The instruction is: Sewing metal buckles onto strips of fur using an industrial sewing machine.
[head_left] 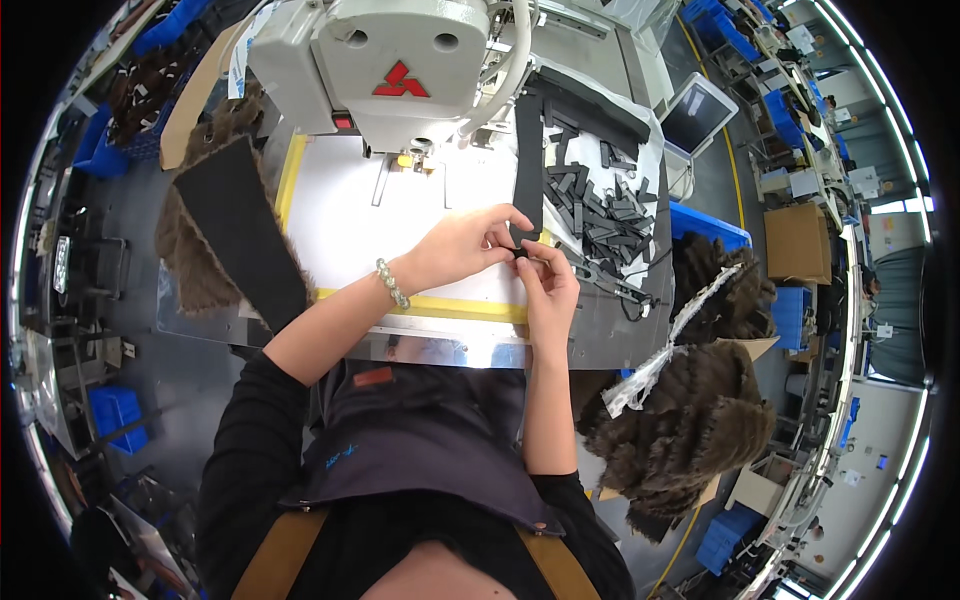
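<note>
My left hand (455, 248), with a beaded bracelet on its wrist, reaches in over the white sewing plate (350, 220). Its thumb and fingers are closed on a small black piece (519, 252). From the other side my right hand (550, 290) pinches the same piece; fingertips hide most of it, and its exact kind is unclear. A long black fabric strip (528, 165) runs away from me just beyond my fingers. To its right many short black fabric tabs (605, 210) lie in a loose heap.
An industrial sewing machine head (400, 70) stands over the plate, its needle area lit. Brown fur with a black backing panel (240, 220) hangs at the left. Scissors-like dark tools (600, 280) lie right of my hands. More brown fur (690, 420) is piled at the right.
</note>
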### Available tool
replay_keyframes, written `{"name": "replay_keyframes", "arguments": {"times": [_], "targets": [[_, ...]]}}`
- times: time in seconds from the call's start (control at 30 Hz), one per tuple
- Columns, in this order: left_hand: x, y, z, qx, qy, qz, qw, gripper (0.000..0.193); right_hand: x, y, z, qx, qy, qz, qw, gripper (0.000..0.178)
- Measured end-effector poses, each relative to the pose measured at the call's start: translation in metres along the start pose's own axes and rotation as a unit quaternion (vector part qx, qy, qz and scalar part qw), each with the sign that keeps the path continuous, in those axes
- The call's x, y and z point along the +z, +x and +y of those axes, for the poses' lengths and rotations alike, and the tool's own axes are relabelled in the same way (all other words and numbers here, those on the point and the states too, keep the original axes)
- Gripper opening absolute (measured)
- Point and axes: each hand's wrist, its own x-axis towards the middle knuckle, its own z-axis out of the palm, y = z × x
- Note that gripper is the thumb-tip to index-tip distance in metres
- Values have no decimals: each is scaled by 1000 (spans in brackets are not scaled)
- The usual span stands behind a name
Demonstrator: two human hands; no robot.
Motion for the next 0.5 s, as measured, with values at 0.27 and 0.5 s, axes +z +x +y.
{"name": "replay_keyframes", "arguments": {"times": [0.27,0.5], "targets": [[-6,13,-15,-59,-200,-102,973,26,-1,0,4,12,38,14,999,18],[-11,27,-24,-115,-254,-156,948,32,-3,0,5,-4,105,15,994,21]]}}
